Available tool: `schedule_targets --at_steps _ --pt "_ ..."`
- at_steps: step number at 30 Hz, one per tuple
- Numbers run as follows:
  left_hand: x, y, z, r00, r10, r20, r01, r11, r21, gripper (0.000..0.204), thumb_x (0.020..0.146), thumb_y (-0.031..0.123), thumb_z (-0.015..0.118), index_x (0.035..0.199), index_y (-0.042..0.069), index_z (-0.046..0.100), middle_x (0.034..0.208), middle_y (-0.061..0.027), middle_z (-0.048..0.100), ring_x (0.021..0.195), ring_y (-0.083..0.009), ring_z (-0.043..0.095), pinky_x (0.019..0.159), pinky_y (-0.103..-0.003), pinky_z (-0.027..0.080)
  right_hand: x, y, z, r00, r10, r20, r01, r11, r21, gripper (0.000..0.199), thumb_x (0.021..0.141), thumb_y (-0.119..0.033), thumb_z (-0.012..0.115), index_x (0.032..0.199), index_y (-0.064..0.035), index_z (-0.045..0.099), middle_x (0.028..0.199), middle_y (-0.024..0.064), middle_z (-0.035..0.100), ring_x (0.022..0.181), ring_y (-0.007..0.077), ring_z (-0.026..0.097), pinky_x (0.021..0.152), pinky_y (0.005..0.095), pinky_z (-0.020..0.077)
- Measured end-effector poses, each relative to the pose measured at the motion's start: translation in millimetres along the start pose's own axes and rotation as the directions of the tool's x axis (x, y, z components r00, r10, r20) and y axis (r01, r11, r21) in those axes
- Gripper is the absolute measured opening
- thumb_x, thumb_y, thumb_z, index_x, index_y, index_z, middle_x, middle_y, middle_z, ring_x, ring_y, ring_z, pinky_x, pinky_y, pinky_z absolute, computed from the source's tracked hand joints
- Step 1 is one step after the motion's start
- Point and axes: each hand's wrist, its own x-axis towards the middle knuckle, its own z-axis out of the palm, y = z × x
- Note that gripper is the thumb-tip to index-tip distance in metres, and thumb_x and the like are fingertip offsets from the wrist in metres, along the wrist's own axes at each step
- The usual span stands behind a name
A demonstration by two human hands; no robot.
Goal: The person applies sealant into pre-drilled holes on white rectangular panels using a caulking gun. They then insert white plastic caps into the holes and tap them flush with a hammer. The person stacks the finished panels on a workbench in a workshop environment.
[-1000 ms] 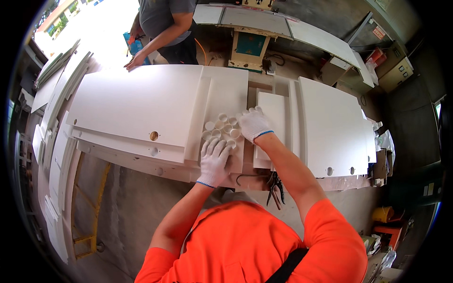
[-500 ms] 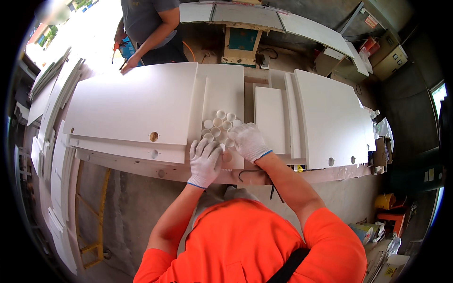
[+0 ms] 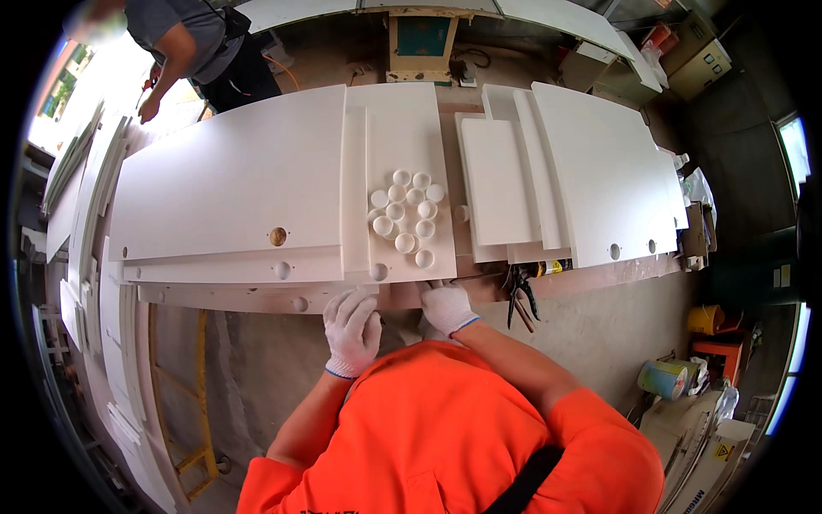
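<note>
Both my hands wear white knit gloves with blue cuffs. At the bench's near edge my left hand (image 3: 353, 332) is open, its fingers stretched up toward the edge and its thumb apart. My right hand (image 3: 447, 307) is closed at the near end of a white panel (image 3: 401, 128). Its fingertips are partly hidden, with a dark bit and a thin dark rod beside them. On that panel, beyond my hands, lies a cluster of small round white cups (image 3: 395, 212), several with their hollow side up. One lone cup (image 3: 462, 213) stands just right of the panel.
Black-handled pliers (image 3: 521, 291) hang over the bench edge, right of my right hand. Large white boards (image 3: 231, 188) with round holes lie left, more white boards (image 3: 591, 171) right. A yellow metal frame (image 3: 205, 403) stands below left. Another person (image 3: 205, 47) stands at the far left.
Both hands have drawn back from the cup cluster to the bench's near edge. My view has shifted, so the bench sits higher. The other person has moved left.
</note>
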Motion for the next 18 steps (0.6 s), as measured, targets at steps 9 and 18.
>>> schedule_targets --at_steps 9,18 --pt "-32 -27 -35 0.975 -0.186 0.125 0.208 0.958 -0.198 0.028 0.086 -0.005 0.074 0.112 0.005 0.076 0.112 -0.0134 0.077 0.103 -0.0354 0.073 0.092 -0.045 0.056 29 -19 41 0.895 0.369 0.252 -0.397 0.915 0.068 0.026 0.096 -0.019 0.062 0.112 -0.0097 0.081 0.108 0.0168 0.081 0.105 0.0370 0.079 0.088 0.0522 0.0633" --pt "-54 -10 2 0.477 -0.467 0.745 0.878 0.286 -0.383 0.031 0.108 0.020 0.066 0.128 -0.003 0.074 0.110 -0.0107 0.079 0.099 -0.0155 0.073 0.090 -0.031 0.059 -43 -77 -56 0.817 0.284 0.503 -0.572 0.518 0.636 0.036 0.087 -0.030 0.072 0.106 -0.0002 0.078 0.105 0.0235 0.079 0.102 0.0384 0.076 0.093 0.0446 0.0592"
